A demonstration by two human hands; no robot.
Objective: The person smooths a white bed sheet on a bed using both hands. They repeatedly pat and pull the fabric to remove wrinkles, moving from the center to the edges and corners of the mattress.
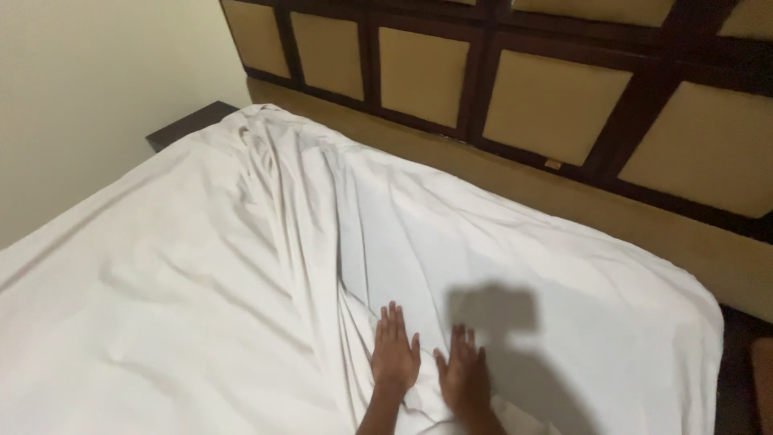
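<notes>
Here, at the far left, a plain cream wall [88,97] is seen, with the dark corner of a bedside stand [189,125] wedged between it and the bed [749,354]. The white sheet [161,266] is spread over the mattress; on its left part it lies fairly flat, with only shallow creases.

Toward the middle, a long bunched ridge of folds [306,217] is seen, running from the upper corner by the headboard down to the hands. The left hand [394,350] is laid palm down just at the foot of that ridge, its fingers [392,316] stretched out and flat, nothing being grasped. Just beside it, the right hand [465,372] is pressed flat on the cloth too, fingers spread and released, slightly blurred.

If the cloth is only pushed by flat palms, it is judged that the ridge may simply be shifted sideways rather than flattened, since no edge is held.

To the right, a dark shadow [495,310] is cast on the sheet, so wrinkles there could be missed. Farther right, the sheet's corner [700,314] lies loose near the padded, dark-framed headboard [555,105], and it could be dragged off the mattress by a strong stroke.
</notes>
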